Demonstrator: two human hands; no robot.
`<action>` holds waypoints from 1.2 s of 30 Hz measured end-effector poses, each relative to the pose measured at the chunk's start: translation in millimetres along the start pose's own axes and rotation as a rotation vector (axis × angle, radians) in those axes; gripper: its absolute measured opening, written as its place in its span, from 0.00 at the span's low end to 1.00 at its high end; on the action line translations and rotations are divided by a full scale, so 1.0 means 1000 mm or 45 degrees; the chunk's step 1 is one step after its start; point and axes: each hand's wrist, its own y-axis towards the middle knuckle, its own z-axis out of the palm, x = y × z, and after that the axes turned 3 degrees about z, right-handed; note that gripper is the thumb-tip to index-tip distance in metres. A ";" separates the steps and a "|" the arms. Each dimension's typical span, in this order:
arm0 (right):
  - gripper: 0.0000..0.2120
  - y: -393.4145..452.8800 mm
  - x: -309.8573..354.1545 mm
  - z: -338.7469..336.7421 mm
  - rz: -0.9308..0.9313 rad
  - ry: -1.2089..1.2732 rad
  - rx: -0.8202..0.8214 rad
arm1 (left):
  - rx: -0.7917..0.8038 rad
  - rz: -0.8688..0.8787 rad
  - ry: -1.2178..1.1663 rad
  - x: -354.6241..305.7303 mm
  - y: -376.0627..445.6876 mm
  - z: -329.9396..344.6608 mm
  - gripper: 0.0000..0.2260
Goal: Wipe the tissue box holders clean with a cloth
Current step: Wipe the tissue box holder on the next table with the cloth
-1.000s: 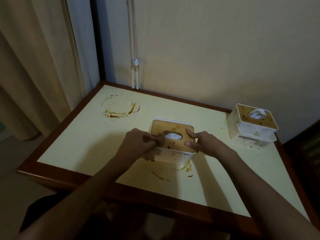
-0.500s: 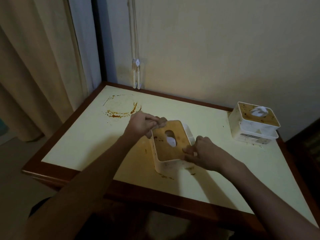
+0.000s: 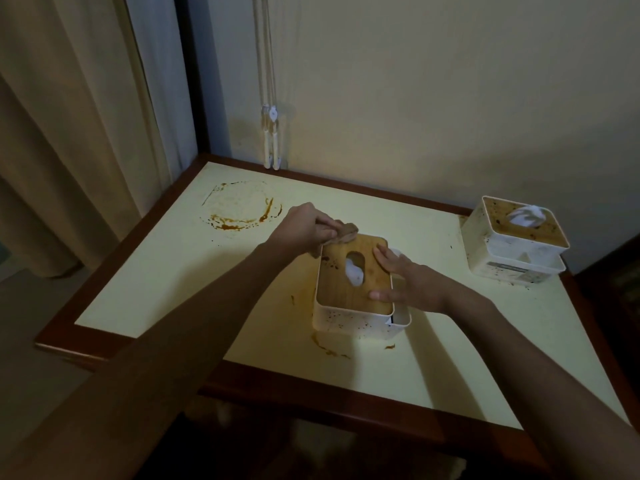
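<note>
A white tissue box holder [image 3: 349, 320] with a wooden lid and an oval slot showing white tissue stands mid-table, its long side running away from me. Brown specks dot its front wall. My left hand [image 3: 304, 230] is closed on a brown cloth [image 3: 343, 233] pressed against the lid's far left corner. My right hand [image 3: 405, 282] lies flat on the lid's right edge, fingers spread, steadying the box. A second stained holder [image 3: 519, 247], white tissue poking out of its top, sits at the far right.
The cream table [image 3: 138, 292] with a dark wood rim has a brown ring stain [image 3: 239, 209] at far left and smears [image 3: 329, 348] in front of the box. Curtains [image 3: 69, 133] hang left; blind cords [image 3: 270, 133] hang against the back wall.
The box has been turned from lying crosswise to lengthwise. My left hand with the cloth went from the lid's left side to its far corner. My right hand shifted onto the lid's right edge.
</note>
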 end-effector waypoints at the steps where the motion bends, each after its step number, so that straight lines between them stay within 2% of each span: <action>1: 0.44 0.000 0.000 0.000 0.006 0.003 0.010 | -0.013 -0.015 -0.021 -0.001 -0.005 0.001 0.10; 7: 0.42 0.000 0.003 -0.001 0.002 -0.022 0.022 | -0.133 0.012 0.067 -0.011 -0.078 0.011 0.13; 11: 0.42 0.000 0.002 -0.001 0.001 -0.047 0.025 | -0.038 0.054 0.079 -0.021 -0.122 0.014 0.12; 14: 0.43 -0.001 0.002 -0.001 0.014 -0.022 0.031 | -0.004 0.057 0.148 -0.017 -0.115 0.013 0.12; 18: 0.42 -0.002 0.003 -0.001 0.025 0.005 0.043 | -0.141 0.006 0.195 -0.006 -0.071 0.018 0.15; 20: 0.42 -0.001 0.002 -0.001 0.027 0.009 0.048 | -0.202 -0.061 0.161 -0.004 -0.045 0.020 0.12; 24: 0.43 0.000 0.002 0.000 0.038 0.031 0.051 | -0.228 -0.097 0.119 -0.006 -0.016 0.021 0.11; 31: 0.42 0.001 0.000 0.001 0.044 0.022 0.046 | -0.144 -0.027 0.127 -0.011 -0.073 0.019 0.14; 36: 0.42 -0.003 0.006 -0.003 0.062 -0.071 0.065 | -0.072 -0.096 0.039 -0.028 -0.130 0.019 0.08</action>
